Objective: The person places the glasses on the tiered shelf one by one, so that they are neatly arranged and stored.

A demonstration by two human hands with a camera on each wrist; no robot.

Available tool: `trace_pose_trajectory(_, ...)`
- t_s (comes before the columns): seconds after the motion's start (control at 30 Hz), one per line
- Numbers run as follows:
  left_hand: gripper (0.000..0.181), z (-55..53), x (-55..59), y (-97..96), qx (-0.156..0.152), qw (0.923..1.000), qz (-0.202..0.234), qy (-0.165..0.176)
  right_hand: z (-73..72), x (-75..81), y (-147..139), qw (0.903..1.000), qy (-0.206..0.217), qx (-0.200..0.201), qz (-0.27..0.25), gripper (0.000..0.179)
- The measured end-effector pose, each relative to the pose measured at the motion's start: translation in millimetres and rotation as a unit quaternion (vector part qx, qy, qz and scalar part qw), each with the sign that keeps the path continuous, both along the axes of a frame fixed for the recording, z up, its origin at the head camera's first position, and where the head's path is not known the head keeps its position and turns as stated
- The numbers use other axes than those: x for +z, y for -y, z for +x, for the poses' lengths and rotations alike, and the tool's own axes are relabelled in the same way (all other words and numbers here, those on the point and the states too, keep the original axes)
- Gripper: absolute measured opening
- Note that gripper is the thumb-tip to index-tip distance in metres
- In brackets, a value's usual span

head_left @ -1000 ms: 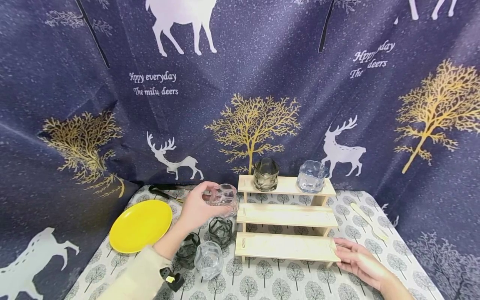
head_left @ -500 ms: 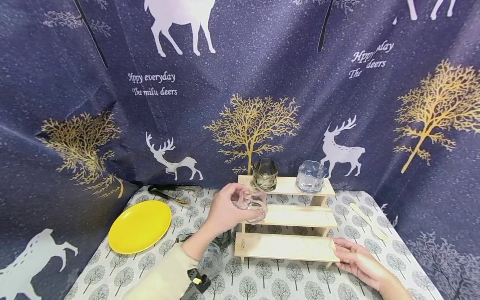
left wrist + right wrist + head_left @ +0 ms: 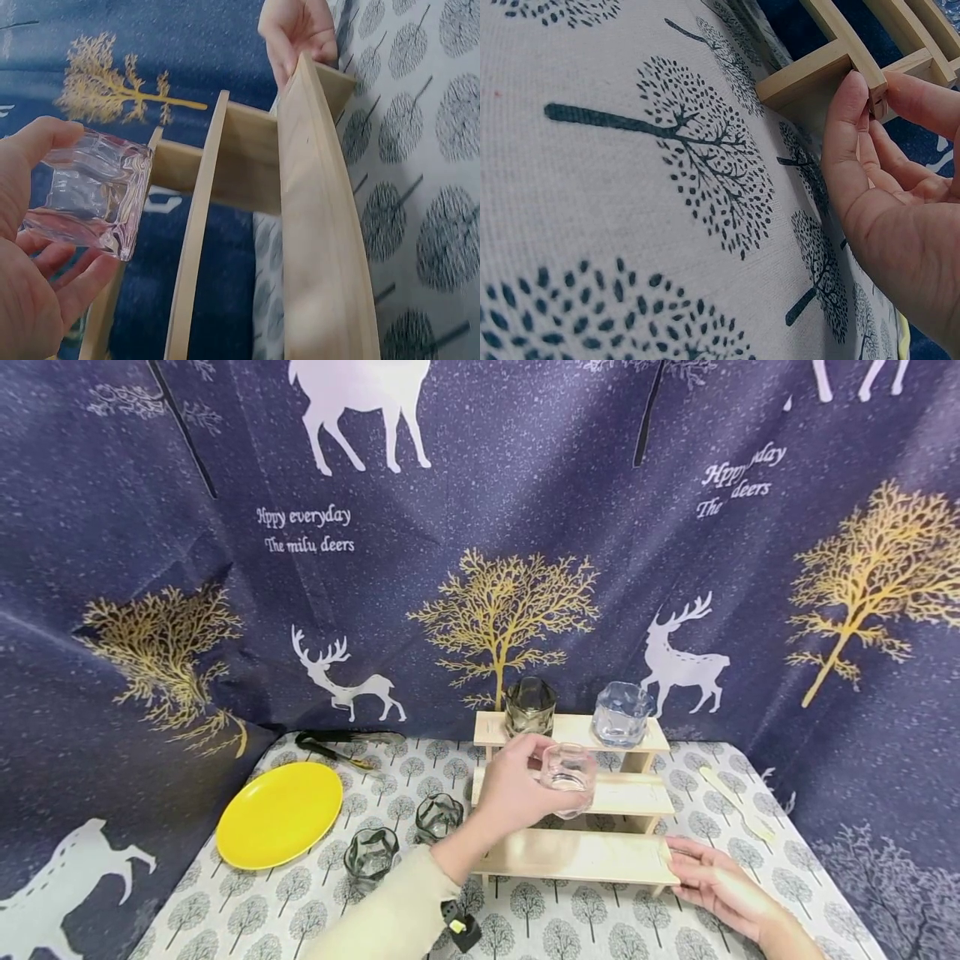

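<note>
My left hand grips a clear faceted glass in front of the middle shelf of a three-step wooden stand. In the left wrist view, thumb and fingers curl round this faintly pink glass, and it is held apart from the wooden boards. At the lowest shelf's right end, my right hand pinches the board between thumb and fingers, plain in the right wrist view. On the top shelf stand a smoky-brown glass, partly behind my left hand, and a bluish glass.
Two dark grey glasses stand on the tree-print cloth left of the stand, close to my left forearm. A yellow plate lies farther left, with black-handled tongs behind it. A pale, slender utensil lies at right.
My left hand has carried the clear glass rightward from beside the stand to before its middle shelf. Its sleeve now covers the clear glass on the cloth. My right hand stays put.
</note>
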State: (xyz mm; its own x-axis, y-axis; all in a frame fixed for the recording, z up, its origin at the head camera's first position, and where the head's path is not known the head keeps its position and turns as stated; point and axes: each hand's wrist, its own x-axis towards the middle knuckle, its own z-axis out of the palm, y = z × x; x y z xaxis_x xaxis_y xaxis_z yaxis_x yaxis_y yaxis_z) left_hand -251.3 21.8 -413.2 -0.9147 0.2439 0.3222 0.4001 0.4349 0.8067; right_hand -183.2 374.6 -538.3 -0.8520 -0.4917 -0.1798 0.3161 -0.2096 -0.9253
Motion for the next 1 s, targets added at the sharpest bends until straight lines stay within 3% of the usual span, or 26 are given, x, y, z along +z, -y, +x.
trace_pose_trajectory(0.5,0.060,-11.9,-15.3,-65.4,-0.001,0.9994,-0.027,-0.023,-0.5,-1.0,0.5,0.9999,-0.003,0.006,-0.009,0.039)
trace_pose_trajectory(1.0,0.062,-12.7,-23.6,-82.4,0.017,0.9993,-0.032,-0.002,0.4,-2.4,1.0,0.9997,-0.009,0.013,-0.018,0.041)
